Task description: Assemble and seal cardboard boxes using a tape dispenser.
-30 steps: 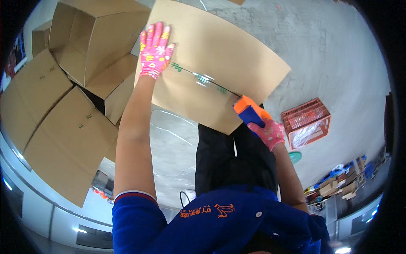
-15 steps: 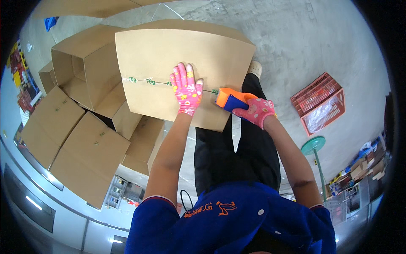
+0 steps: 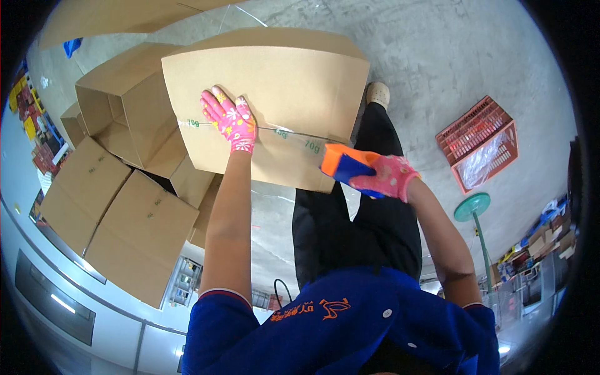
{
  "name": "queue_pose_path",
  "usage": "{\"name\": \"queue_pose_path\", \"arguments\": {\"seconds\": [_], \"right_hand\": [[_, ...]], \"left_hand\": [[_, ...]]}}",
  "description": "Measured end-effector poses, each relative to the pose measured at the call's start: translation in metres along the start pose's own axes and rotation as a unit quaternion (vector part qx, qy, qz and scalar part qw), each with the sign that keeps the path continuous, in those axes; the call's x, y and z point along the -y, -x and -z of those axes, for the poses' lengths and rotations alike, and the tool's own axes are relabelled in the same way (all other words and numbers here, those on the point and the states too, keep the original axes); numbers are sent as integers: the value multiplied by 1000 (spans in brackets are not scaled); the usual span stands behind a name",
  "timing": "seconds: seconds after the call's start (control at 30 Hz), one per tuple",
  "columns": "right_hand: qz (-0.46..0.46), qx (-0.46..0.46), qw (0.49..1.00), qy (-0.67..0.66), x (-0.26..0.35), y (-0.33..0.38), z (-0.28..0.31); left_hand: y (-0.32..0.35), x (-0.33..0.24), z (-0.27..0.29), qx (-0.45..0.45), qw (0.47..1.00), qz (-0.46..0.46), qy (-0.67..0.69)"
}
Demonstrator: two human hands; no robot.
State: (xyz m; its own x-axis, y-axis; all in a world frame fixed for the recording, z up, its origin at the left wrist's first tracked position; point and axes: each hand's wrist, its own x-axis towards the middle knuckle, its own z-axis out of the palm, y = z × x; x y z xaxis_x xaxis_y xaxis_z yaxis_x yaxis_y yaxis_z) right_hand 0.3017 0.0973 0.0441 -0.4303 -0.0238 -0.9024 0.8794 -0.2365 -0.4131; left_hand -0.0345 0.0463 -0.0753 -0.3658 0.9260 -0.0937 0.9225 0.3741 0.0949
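Note:
A large closed cardboard box stands in front of me. Across its top runs a seam covered by clear tape with green print. My left hand, in a pink flowered glove, lies on the left part of the box top with its fingers stretched out over the seam. In a matching glove, my right hand grips an orange and blue tape dispenser. The dispenser is at the box's near right edge, where the tape appears to reach its orange end. Whether it touches the cardboard, I cannot tell.
Left of the box stand an open carton and more cardboard boxes. A red plastic crate with clear plastic film lies on the floor at right, near a green round-topped stand. My shoe is beside the box.
My left hand has slid left along the seam. My right hand has drawn the tape dispenser slightly down and right, away from the box top, and the printed tape is seen angling toward it.

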Motion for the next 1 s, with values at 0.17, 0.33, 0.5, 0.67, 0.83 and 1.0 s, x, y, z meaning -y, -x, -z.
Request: {"name": "queue_pose_path", "arguments": {"seconds": [0.17, 0.33, 0.5, 0.67, 0.83, 1.0], "right_hand": [[-108, -19, 986, 122, -66, 47, -8], [-223, -105, 968, 36, -159, 76, 5], [-172, -159, 972, 29, -186, 11, 5], [-189, -141, 971, 44, -145, -105, 6], [-188, -126, 974, 10, -106, -154, 2], [-196, -137, 971, 22, -79, -159, -5]], "left_hand": [[0, -3, -3, 1, 1000, 0, -7], [-2, 2, 3, 0, 1000, 4, -21], [-3, 0, -1, -25, 999, -14, -17], [-1, 7, 3, -1, 999, -9, -34], [9, -18, 9, -7, 999, 2, -37], [112, -147, 4, 111, 982, -150, 41]]}}
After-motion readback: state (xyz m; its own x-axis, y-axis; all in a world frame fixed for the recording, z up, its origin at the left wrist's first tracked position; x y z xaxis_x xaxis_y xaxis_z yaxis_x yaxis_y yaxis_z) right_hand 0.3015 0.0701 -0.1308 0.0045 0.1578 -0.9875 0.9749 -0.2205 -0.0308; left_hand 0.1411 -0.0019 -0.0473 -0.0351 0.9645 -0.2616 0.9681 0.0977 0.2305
